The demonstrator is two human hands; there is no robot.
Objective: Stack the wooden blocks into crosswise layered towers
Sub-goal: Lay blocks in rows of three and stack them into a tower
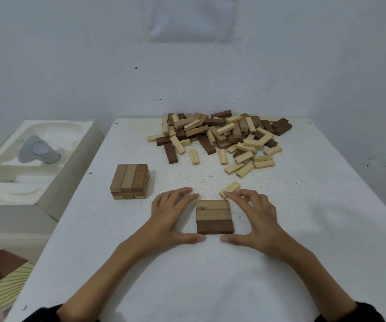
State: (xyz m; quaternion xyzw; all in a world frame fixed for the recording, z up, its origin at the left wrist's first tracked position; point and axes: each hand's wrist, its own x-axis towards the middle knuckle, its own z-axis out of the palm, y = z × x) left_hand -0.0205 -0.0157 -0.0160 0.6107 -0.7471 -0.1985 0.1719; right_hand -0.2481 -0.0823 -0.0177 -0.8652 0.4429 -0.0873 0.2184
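A flat layer of three blocks [213, 216], two light brown and one dark, lies side by side on the white table [210, 275] between my hands. My left hand [172, 216] rests against its left side, fingers stretched past the far corner and thumb at the front edge. My right hand [252, 219] frames the right side, thumb at the front edge, bent fingers reaching the far corner. A loose pale block [230, 188] lies by those fingertips. A finished low tower [130, 182] of crosswise layers stands to the left.
A big heap of loose pale and dark blocks [220, 138] fills the table's far side against the wall. Left of the table stands a white moulded box [8, 182] holding a grey device [39, 150]. Patterned floor shows at the lower left.
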